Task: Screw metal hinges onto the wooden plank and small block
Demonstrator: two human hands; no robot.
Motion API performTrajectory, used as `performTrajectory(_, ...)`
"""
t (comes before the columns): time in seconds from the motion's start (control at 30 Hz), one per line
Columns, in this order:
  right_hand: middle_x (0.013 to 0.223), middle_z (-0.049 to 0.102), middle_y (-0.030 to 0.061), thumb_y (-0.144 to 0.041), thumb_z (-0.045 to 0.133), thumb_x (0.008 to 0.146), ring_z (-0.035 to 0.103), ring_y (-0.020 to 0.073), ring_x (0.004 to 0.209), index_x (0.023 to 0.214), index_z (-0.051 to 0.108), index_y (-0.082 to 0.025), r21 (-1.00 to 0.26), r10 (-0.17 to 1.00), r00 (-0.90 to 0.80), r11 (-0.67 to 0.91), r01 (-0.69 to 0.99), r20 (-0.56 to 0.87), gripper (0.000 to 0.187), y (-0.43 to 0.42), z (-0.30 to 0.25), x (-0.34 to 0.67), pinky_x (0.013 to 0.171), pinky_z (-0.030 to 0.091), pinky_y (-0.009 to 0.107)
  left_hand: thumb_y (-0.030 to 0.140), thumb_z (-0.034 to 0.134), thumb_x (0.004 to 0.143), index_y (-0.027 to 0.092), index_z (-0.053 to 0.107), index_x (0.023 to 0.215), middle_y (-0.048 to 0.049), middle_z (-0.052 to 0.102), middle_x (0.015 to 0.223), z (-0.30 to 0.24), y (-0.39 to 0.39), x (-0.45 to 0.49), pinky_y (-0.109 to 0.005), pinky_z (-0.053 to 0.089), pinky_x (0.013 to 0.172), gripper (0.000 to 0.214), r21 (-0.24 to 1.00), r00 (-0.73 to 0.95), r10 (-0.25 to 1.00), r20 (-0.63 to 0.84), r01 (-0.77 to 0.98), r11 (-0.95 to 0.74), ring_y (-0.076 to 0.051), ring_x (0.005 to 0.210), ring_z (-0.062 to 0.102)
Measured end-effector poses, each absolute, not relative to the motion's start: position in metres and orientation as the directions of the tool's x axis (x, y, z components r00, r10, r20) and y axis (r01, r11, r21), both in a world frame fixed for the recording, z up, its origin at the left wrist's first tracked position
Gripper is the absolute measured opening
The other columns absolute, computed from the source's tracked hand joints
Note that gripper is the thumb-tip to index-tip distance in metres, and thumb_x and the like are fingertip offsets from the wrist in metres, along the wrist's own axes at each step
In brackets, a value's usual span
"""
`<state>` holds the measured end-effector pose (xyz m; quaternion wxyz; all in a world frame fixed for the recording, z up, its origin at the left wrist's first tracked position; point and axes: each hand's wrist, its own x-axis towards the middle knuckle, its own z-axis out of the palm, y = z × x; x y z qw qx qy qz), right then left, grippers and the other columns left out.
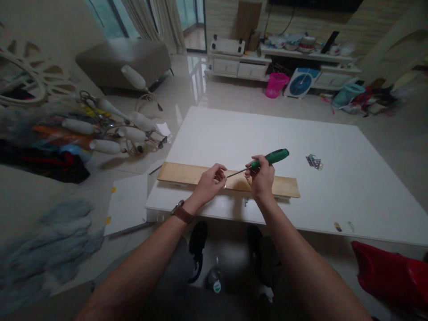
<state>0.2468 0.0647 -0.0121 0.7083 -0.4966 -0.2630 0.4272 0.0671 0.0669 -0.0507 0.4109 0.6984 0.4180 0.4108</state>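
Note:
A light wooden board [187, 173] lies across the near part of a white table [254, 133]. My right hand [261, 176] is closed round a green-handled screwdriver [272, 157], its thin shaft slanting down-left over the board. My left hand [211, 180] is pinched at the shaft's tip, fingers pressed together on something too small to make out. A brown watch is on my left wrist. Both hands hover over the middle of the board.
A small pile of metal screws or fittings [314, 161] lies on the table to the right. A white chandelier with tools [110, 125] lies on the floor at left. A white panel [129, 203], a red object [391, 272] and a bottle [216, 278] lie nearby.

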Motion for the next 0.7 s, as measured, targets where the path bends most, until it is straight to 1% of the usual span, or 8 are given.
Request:
performTrajectory(0.23, 0.059, 0.064, -0.0043, -0.051, 0.073, 0.085, 0.055, 0.0089, 0.04, 0.084, 0.064, -0.02, -0.933, 0.876, 0.479, 0.13, -0.336, -0.051, 0.033, 0.061, -0.015, 0.241, 0.038, 0.04, 0.019, 0.008, 0.068, 0.086, 0.02, 0.063, 0.11, 0.0007, 0.07, 0.088, -0.046, 0.058, 0.057, -0.026, 0.054, 0.077, 0.027, 0.91, 0.323, 0.914, 0.244, 0.25, -0.331, -0.013, 0.082, 0.068)
performTrajectory(0.4, 0.059, 0.066, -0.0037, -0.049, 0.076, 0.081, 0.054, 0.0085, 0.041, 0.084, 0.065, -0.02, -0.928, 0.891, 0.451, 0.123, -0.352, -0.053, 0.031, 0.056, -0.016, 0.235, 0.039, 0.04, 0.019, 0.008, 0.069, 0.086, 0.021, 0.063, 0.109, 0.0001, 0.072, 0.089, -0.041, 0.055, 0.053, -0.027, 0.055, 0.08, 0.027, 0.901, 0.329, 0.909, 0.255, 0.26, -0.346, -0.015, 0.085, 0.07)
performTrajectory(0.7, 0.059, 0.064, -0.0047, -0.052, 0.075, 0.079, 0.055, 0.0086, 0.041, 0.083, 0.063, -0.021, -0.911, 0.849, 0.523, 0.156, -0.383, -0.075, 0.034, 0.062, -0.011, 0.242, 0.04, 0.041, 0.019, 0.008, 0.069, 0.087, 0.021, 0.063, 0.108, 0.0003, 0.073, 0.089, -0.039, 0.066, 0.059, -0.029, 0.056, 0.083, 0.026, 0.91, 0.314, 0.915, 0.253, 0.244, -0.335, -0.014, 0.085, 0.07)
